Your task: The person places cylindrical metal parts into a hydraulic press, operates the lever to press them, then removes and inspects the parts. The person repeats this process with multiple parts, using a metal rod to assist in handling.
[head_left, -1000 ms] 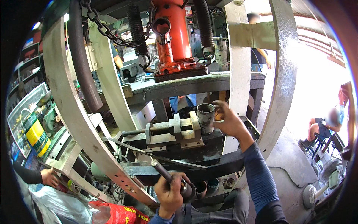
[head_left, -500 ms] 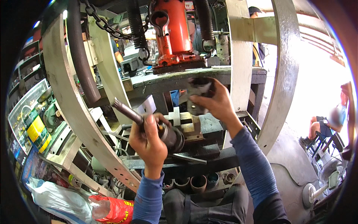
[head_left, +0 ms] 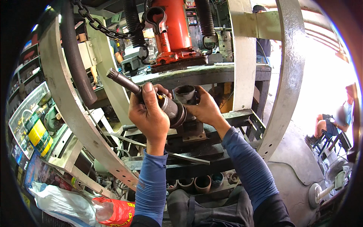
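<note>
My left hand (head_left: 151,109) is wrapped round a dark splined shaft (head_left: 123,80) with a wide, ringed round body (head_left: 174,112) at its lower right end. The shaft tilts up to the left. In my right hand (head_left: 208,108) is a short dark metal tube (head_left: 184,94), held upright with its open mouth facing up. The tube is right behind the shaft's round body; whether the two touch I cannot tell. Above both hands hangs a red bottle jack (head_left: 176,30) in a press frame. A metal block (head_left: 194,135) lies on the press bed below, partly hidden by my hands.
Pale steel uprights (head_left: 281,75) stand on both sides. A chain (head_left: 102,28) and coil springs (head_left: 133,22) hang near the jack. Several round metal sleeves (head_left: 202,183) sit below the bed. A fan (head_left: 321,193) stands at right, near a seated person (head_left: 329,123).
My right hand has lowered the tube and brought it left, close behind the shaft's body. My left hand has raised the shaft slightly. The view has shifted a little.
</note>
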### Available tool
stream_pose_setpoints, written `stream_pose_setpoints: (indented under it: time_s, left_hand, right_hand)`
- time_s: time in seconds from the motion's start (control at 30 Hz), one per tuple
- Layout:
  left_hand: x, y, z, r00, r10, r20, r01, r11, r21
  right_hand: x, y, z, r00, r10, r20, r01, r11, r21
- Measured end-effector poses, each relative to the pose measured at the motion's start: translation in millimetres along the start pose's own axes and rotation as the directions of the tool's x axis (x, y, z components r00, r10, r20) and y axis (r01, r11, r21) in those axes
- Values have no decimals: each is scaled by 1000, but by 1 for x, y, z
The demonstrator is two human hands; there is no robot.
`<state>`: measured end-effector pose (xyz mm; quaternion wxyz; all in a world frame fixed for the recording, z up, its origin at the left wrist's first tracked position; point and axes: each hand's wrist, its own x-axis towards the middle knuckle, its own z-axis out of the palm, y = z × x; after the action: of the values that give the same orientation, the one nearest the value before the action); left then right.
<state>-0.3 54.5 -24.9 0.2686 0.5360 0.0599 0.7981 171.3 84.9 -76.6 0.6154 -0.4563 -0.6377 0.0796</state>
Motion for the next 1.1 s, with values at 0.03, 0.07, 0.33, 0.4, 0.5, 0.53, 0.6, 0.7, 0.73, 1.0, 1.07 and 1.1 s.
stream_pose_setpoints:
  time_s: [0.03, 0.07, 0.33, 0.4, 0.5, 0.53, 0.6, 0.7, 0.73, 1.0, 1.07, 1.1]
  left_hand:
    - [-1, 0, 1, 1000, -9, 4, 9, 1000, -2]
    - [-2, 0, 1, 1000, -18, 9, 18, 1000, -4]
    - [-16, -44, 1, 967, -38, 252, -13, 981, 196]
    - [-21, -55, 3, 963, -53, 266, -3, 978, 209]
    - [-24, -59, 10, 931, -29, 365, -59, 972, 226]
    - [-25, -65, 12, 927, -17, 375, -65, 976, 206]
    - [-28, -69, 13, 910, -23, 414, -86, 967, 241]
    - [-26, -75, 13, 907, -48, 418, -71, 962, 263]
    - [-25, -77, 11, 906, -74, 416, -47, 961, 273]
    - [-22, -83, 11, 898, -140, 417, 58, 977, 203]
    - [-22, -84, 12, 901, -146, 408, 59, 974, 220]
    - [-21, -84, 13, 902, -152, 405, 60, 971, 230]
  right_hand:
    - [0, -1, -1, 1000, -3, -3, 3, 1000, -13]
    - [-2, -1, -4, 999, -5, -39, 4, 1000, -6]
    - [-26, 20, -62, 962, 100, -253, -69, 989, 128]
    - [-34, 34, -62, 964, 76, -253, -62, 996, 64]
    - [-43, 44, -67, 960, 124, -252, -136, 990, -30]
    - [-44, 52, -66, 957, 137, -255, -152, 988, -37]
    - [-45, 62, -63, 955, 122, -269, -156, 982, -109]
    - [-45, 60, -59, 956, 119, -269, -173, 968, -184]
    - [-44, 56, -56, 959, 126, -254, -174, 968, -179]
    - [-38, 58, -58, 985, 92, -145, -119, 975, -188]
    - [-36, 64, -65, 993, 6, -119, -37, 964, -265]
    - [-34, 64, -67, 987, -53, -149, 2, 946, -323]
